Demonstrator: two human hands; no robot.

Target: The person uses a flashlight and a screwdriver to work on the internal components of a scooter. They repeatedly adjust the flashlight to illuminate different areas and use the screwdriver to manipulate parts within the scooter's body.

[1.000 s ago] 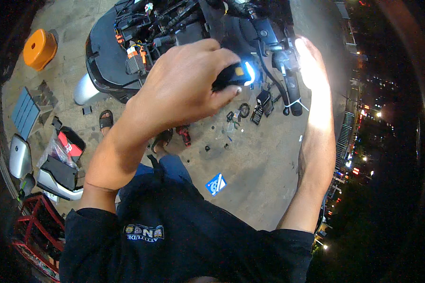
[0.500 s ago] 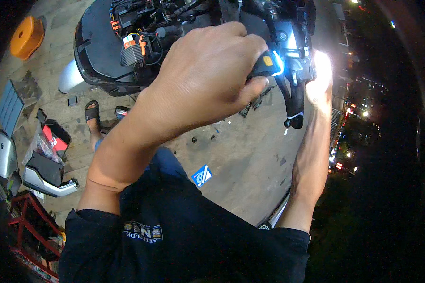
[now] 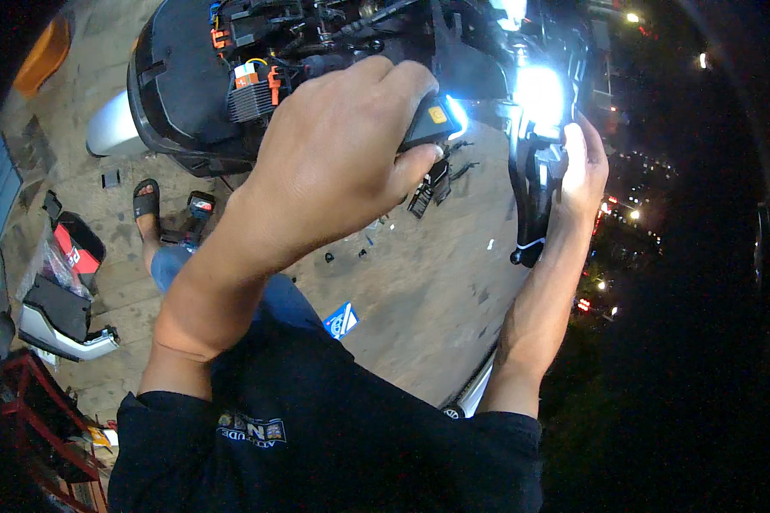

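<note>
The big scooter (image 3: 197, 94) lay at the top of the view, with its covers off and its wires and orange plugs showing. The concrete floor (image 3: 419, 291) under it was dotted with small loose parts.

The left hand (image 3: 334, 171) was wrapped tight around a small black flashlight (image 3: 432, 120). The lit end pointed to the right, toward a black scooter part (image 3: 530, 197). That part stood up and down, long and thin, just right of the flashlight, in the bright glare. The right hand (image 3: 582, 171) was pressed on the right side of it, fingers up, holding it. The right hand was the nearer one to the part; the left hand was beside it but not touching.

A blue card (image 3: 340, 320) lay on the floor lower down. A sandal (image 3: 145, 198) sat at the left.

Half a second before, the flashlight was higher and farther right. Now both hands had come lower, and the left hand looked bigger and closer.
</note>
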